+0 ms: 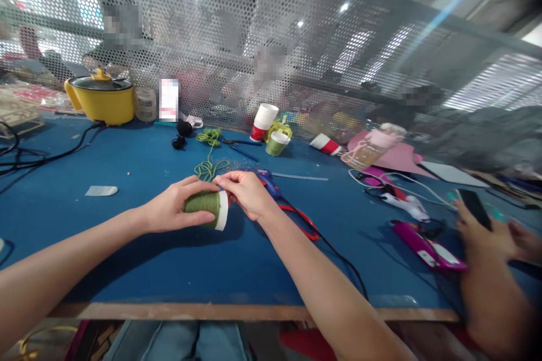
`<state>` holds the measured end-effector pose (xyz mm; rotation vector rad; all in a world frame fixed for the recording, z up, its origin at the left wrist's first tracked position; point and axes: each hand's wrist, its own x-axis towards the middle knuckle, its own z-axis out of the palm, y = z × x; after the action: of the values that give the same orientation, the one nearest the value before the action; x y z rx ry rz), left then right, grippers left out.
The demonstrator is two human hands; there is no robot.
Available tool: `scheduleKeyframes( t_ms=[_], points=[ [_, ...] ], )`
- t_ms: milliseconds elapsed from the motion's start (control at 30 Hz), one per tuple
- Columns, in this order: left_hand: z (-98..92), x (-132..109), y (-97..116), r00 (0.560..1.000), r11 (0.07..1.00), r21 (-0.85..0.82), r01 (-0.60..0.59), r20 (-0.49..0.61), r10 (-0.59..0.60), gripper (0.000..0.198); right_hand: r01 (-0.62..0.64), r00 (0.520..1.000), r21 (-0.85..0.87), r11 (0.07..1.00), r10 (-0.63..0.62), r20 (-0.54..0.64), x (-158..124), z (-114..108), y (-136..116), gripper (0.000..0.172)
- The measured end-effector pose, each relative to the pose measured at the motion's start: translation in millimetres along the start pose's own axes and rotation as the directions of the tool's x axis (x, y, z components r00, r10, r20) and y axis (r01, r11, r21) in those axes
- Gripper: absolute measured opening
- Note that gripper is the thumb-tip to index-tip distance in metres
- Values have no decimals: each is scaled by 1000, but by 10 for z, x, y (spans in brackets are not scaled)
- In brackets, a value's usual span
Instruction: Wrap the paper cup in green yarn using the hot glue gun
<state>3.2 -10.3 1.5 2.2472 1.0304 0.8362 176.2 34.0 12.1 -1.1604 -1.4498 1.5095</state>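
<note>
My left hand (175, 206) is wrapped around a paper cup (222, 211) that lies tilted on its side above the table. Green yarn (200, 207) covers the cup's wall in close turns, leaving a white band at the rim. At the rim, the thumb and forefinger of my right hand (245, 192) pinch together where the yarn leads; the strand between them is mostly hidden. Loose loops of the same yarn (207, 169) run back to a small green bundle (209, 136). Partly behind my right hand lies a blue glue gun (271, 183).
Pliers (241, 146), a yarn-wrapped cup (277, 144) and stacked paper cups (265, 121) stand or lie behind my hands. A yellow pot (101, 101) is at the back left. A person's hand (486, 231) with a phone (473, 208) is at the right, near a purple tool (427, 245) and cables.
</note>
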Motion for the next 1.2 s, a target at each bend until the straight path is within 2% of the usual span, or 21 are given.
scheduleKeyframes(
  t_ms=[100,200,267,333,467,867,1033,1200],
  points=[
    [3,33,-6,978,956,-217,196,-28,-207,43,41,999,-5,999,-41,-14,6,-28,-12,22],
    [1,65,-32,910,825,-449,343,-61,-411,46,174,980,-128,976,-184,-70,-35,-50,-57,24],
    [2,79,-49,870,744,-556,371,-72,-487,48,231,971,-228,946,-239,-9,-81,-44,-86,24],
    [6,87,-58,850,691,-614,382,-61,-523,48,240,970,-288,927,-221,97,-126,-19,-98,23],
    [15,89,-65,847,689,-625,368,-80,-525,47,226,967,-313,923,-175,184,-163,46,-67,19],
    [-8,67,-28,888,845,-435,311,-184,-422,44,156,977,-173,972,-126,169,-123,42,-49,11],
    [-18,67,-19,906,901,-319,293,-207,-368,45,143,981,-168,975,-117,152,-119,36,-52,9],
    [-12,54,-57,930,966,-143,216,-272,-248,42,70,978,-52,996,-58,202,-106,12,-75,18]
  ],
)
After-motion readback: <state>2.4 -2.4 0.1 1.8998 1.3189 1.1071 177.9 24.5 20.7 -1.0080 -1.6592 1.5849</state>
